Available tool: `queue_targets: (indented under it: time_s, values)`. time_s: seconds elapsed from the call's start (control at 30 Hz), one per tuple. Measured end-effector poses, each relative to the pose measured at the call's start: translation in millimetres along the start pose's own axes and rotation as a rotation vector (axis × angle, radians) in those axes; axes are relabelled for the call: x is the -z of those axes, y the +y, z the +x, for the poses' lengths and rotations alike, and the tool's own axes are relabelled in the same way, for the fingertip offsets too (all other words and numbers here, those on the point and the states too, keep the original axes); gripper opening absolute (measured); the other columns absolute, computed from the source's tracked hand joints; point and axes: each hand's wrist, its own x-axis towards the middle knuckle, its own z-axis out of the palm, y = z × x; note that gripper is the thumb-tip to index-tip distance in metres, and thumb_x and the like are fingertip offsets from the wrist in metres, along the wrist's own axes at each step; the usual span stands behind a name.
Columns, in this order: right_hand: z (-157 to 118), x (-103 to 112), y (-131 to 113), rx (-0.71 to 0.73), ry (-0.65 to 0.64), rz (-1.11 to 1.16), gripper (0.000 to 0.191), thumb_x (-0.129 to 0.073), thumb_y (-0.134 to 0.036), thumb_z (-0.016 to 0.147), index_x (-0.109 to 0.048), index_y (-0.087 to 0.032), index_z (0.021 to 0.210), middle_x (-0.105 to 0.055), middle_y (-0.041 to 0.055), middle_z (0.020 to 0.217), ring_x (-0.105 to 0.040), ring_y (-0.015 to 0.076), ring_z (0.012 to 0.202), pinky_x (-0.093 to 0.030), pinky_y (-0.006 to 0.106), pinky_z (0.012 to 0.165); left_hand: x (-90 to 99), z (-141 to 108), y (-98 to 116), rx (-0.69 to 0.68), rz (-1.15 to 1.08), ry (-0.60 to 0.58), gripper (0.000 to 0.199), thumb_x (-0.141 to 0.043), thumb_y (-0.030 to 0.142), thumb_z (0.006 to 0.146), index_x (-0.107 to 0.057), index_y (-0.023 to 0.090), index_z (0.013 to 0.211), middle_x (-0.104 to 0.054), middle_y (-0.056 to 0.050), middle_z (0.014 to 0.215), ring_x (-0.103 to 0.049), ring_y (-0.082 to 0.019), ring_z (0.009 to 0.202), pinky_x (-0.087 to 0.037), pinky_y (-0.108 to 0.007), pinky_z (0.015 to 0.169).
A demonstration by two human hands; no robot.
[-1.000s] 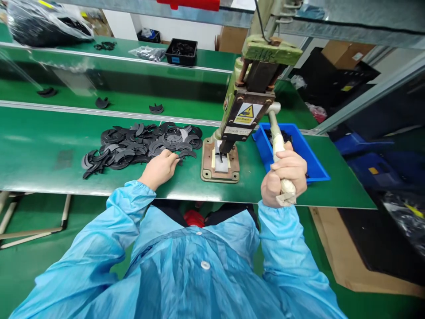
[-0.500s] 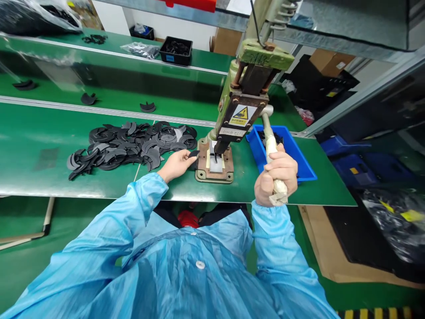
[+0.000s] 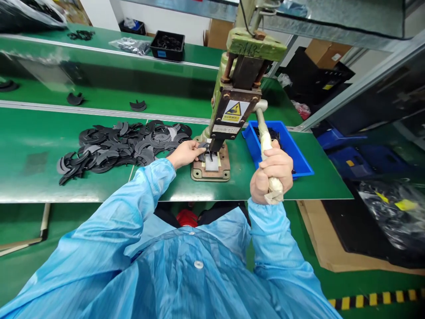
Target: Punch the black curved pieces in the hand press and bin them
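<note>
My left hand [image 3: 186,153] pinches a dark curved plastic piece [image 3: 203,150] at the left side of a green hand press [image 3: 232,102]. The piece reaches over the press's base [image 3: 210,176], beside the ram. A pale plate [image 3: 211,165] lies on that base under the ram, with a thin black part standing on it. My right hand [image 3: 272,173] is wrapped round the press's lever [image 3: 265,137], whose grip is bound in whitish tape. To the left of the press a heap of dark curved plastic pieces [image 3: 133,146] covers the green table.
Right of the press, behind my right hand, stands a blue bin [image 3: 300,161] with dark parts inside. A few curved pieces, one here [image 3: 138,105], lie on the green strip beyond the rail. Farther back is a black box [image 3: 168,46] of parts. A metal shelf [image 3: 332,37] hangs overhead at right.
My left hand has moved right, bringing the curved piece from the base's left edge in beside the ram. My right hand keeps its hold on the lever. The view has shifted slightly.
</note>
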Motion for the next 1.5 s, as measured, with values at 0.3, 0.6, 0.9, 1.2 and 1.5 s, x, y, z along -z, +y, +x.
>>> queue_targets:
  time_s: [0.3, 0.6, 0.9, 1.2, 1.5]
  values:
    - [-2, -1, -2, -0.016, 0.011, 0.013, 0.029, -0.069, -0.043, 0.089, -0.049, -0.025, 0.077, -0.054, -0.0009, 0.082, -0.067, 0.0216, 0.099, -0.055, 0.069, 0.119, 4.4, 0, 7, 0.052, 0.081, -0.057, 0.031, -0.081, 0.034, 0.097, -0.058, 0.021, 0.081, -0.064, 0.002, 0.057, -0.058, -0.011, 0.049, -0.044, -0.020, 0.049]
    - [-1, -2, -1, -0.001, 0.024, 0.017, 0.027, -0.069, -0.040, 0.088, -0.049, -0.025, 0.078, -0.052, -0.0011, 0.081, -0.066, 0.0211, 0.098, -0.055, 0.069, 0.119, 3.4, 8, 20, 0.265, -0.021, -0.143, 0.036, -0.083, 0.029, 0.097, -0.056, 0.019, 0.075, -0.064, -0.001, 0.055, -0.065, -0.013, 0.048, -0.049, -0.020, 0.047]
    - [38, -10, -9, 0.018, 0.061, 0.066, 0.024, -0.070, -0.045, 0.096, -0.061, -0.025, 0.086, -0.054, 0.0000, 0.086, -0.071, 0.0216, 0.101, -0.059, 0.064, 0.114, -5.8, -3, 20, 0.352, -0.179, -0.075, 0.035, -0.082, 0.030, 0.098, -0.054, 0.020, 0.081, -0.063, 0.002, 0.058, -0.070, -0.012, 0.051, -0.055, -0.019, 0.052]
    - [63, -9, 9, -0.210, -0.063, 0.022, 0.052, -0.072, -0.040, 0.099, -0.055, -0.023, 0.146, -0.062, 0.0125, 0.142, -0.070, 0.0221, 0.127, -0.062, 0.049, 0.113, 13.6, -70, 26, 0.110, -0.295, -0.121, 0.045, -0.088, 0.049, 0.091, -0.056, 0.019, 0.085, -0.071, -0.001, 0.066, -0.072, -0.013, 0.054, -0.056, -0.019, 0.050]
    - [-81, -40, -40, -0.703, -0.577, 0.190, 0.028, -0.075, -0.048, 0.096, -0.072, -0.023, 0.109, -0.079, 0.0049, 0.103, -0.076, 0.0174, 0.093, -0.066, 0.034, 0.088, 14.9, -140, 48, -0.017, -0.339, -0.231, 0.055, -0.089, 0.063, 0.083, -0.055, 0.020, 0.084, -0.068, 0.002, 0.060, -0.070, -0.014, 0.050, -0.056, -0.021, 0.046]
